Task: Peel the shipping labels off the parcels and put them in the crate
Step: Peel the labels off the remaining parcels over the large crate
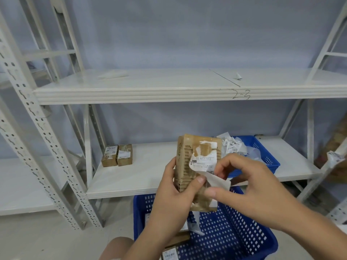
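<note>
Crate [234, 237]: directly below the held parcel [185, 166]; blue, with perforated walls. A few boxes lie in its bottom.
Left hand [172, 186]: fingers wrapped round the held parcel's left edge, thumb pressed on its front face.
Right hand [249, 182]: at the held parcel's lower right, thumb and forefinger pinching the loose flap of the label [203, 163].
Held parcel: upright above the crate. It is brown taped cardboard, its front ragged where paper has torn away.
Label: the upper part is stuck to the held parcel's front; the lower corner is lifted, with the white underside showing.
Handling: the label looks thin and tear-prone, and the card skin may lift with it. Best gripped close to the peel line and pulled low and slowly. The box seems light and stiff enough to brace by its edges.
Basket [268, 158]: behind and to the right of the held parcel, on the lower shelf [142, 175], heaped with peeled labels [231, 145].
Small boxes [116, 155]: two, side by side, well to the left of the held parcel on that shelf, both labelled.
Upper shelf [169, 91]: above and behind the held parcel, with a few pale scraps [238, 76] on it.
</note>
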